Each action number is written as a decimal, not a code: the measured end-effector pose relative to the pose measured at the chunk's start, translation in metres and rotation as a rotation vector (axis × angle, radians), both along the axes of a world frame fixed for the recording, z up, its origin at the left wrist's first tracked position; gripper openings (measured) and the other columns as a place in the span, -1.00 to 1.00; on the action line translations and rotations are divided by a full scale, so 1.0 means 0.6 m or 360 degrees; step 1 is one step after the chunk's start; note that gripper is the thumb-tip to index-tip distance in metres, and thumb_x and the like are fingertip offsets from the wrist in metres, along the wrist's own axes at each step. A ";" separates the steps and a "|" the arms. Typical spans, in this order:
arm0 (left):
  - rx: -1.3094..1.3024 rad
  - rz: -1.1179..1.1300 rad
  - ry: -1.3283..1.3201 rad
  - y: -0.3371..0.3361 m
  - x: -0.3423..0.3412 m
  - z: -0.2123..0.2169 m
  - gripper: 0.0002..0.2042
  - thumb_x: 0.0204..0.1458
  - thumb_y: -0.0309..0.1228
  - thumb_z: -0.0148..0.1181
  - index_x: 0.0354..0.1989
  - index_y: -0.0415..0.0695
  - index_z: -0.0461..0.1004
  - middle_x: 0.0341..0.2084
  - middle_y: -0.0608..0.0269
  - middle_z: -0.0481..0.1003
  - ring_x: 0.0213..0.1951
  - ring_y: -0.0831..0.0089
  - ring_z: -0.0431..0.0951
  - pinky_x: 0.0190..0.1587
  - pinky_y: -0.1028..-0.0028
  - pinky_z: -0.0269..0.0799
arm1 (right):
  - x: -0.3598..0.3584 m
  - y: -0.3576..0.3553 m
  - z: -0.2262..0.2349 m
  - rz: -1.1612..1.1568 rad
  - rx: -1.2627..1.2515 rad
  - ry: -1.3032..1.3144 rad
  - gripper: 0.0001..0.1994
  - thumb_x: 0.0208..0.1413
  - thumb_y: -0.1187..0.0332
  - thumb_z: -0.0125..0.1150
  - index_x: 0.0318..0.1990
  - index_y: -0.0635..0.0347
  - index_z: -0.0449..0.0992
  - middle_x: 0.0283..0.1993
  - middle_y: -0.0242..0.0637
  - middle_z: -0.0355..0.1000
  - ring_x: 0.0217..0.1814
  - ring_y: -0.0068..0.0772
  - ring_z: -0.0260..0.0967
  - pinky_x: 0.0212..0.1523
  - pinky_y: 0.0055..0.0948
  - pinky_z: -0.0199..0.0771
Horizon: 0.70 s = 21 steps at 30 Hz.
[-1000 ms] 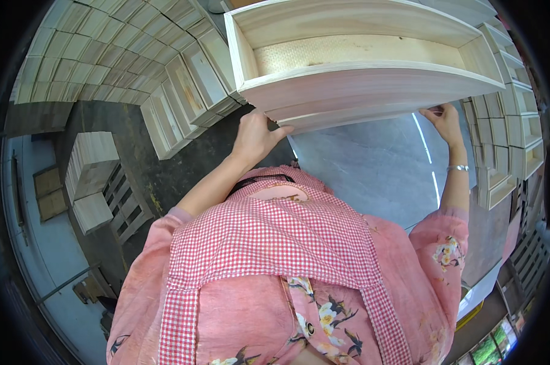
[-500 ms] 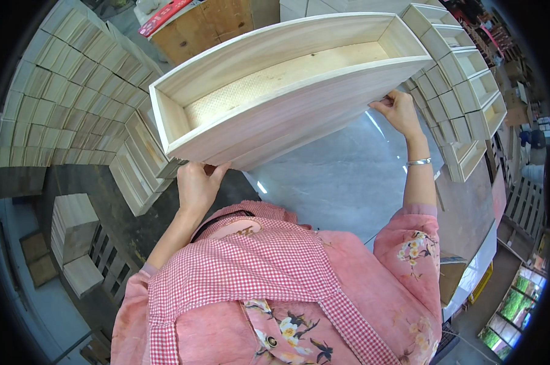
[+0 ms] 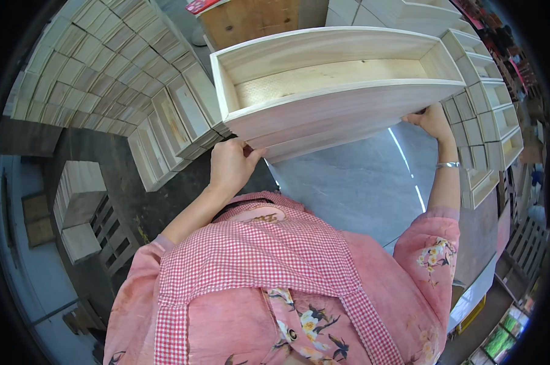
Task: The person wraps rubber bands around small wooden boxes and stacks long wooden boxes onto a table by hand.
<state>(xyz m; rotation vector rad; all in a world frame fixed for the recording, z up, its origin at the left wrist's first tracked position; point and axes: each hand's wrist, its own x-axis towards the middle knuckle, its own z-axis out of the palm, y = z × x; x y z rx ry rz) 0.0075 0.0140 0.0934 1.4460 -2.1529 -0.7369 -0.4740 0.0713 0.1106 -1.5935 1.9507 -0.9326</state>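
A long, shallow box of pale wood [image 3: 342,112], open at the top, is held in front of me above a grey tabletop [image 3: 348,170]. Its inside is bare wood with a few small dark knots. My left hand [image 3: 232,164] grips the near lower edge by the box's left end, thumb on the outer face and fingers curled beneath. At the right end, my right hand [image 3: 432,121] is closed on the lower edge in the same way, its fingertips partly hidden under the wood.
Stacked wooden boxes [image 3: 92,67] rise at the left, with open ones [image 3: 156,152] at their near side. More stacked boxes [image 3: 491,115] stand on the right. A plywood panel [image 3: 250,21] is at the back. A pallet [image 3: 114,234] with wooden pieces lies on the floor at lower left.
In the picture, the box and both hands have shifted right, and the box looks more level. The surroundings have shifted as well, so my view has turned.
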 end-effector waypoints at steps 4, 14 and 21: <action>-0.0019 -0.0155 -0.0118 -0.002 0.005 0.037 -0.71 -0.11 -0.27 0.44 -0.45 -0.31 0.64 -0.54 -0.08 0.59 -0.45 0.04 0.63 -0.33 0.25 0.53 | 0.005 0.020 -0.012 -0.0209 0.0054 0.0192 -0.60 -0.23 0.49 0.54 -0.16 0.38 0.59 -0.30 -0.18 0.60 -0.29 -0.40 0.54 -0.20 -0.42 0.56; -0.0241 -0.0214 -0.0063 -0.005 0.006 0.140 -0.64 -0.09 -0.23 0.44 -0.49 -0.37 0.56 -0.55 -0.12 0.55 -0.46 -0.01 0.60 -0.34 0.20 0.51 | 0.047 0.060 0.080 -0.0430 -0.0488 0.0047 -0.70 -0.03 0.43 0.41 -0.13 0.37 0.59 -0.44 -0.38 0.50 -0.43 -0.62 0.35 -0.35 -0.57 0.39; -0.0340 -0.0310 -0.0208 -0.015 0.022 0.132 -0.66 -0.08 -0.25 0.41 -0.58 -0.32 0.52 -0.60 -0.12 0.52 -0.49 -0.06 0.58 -0.39 0.12 0.49 | 0.035 0.047 0.089 -0.0432 -0.0264 0.0069 -0.85 -0.06 0.48 0.40 -0.36 0.39 0.59 -0.53 -0.48 0.39 -0.47 -0.69 0.22 -0.42 -0.57 0.29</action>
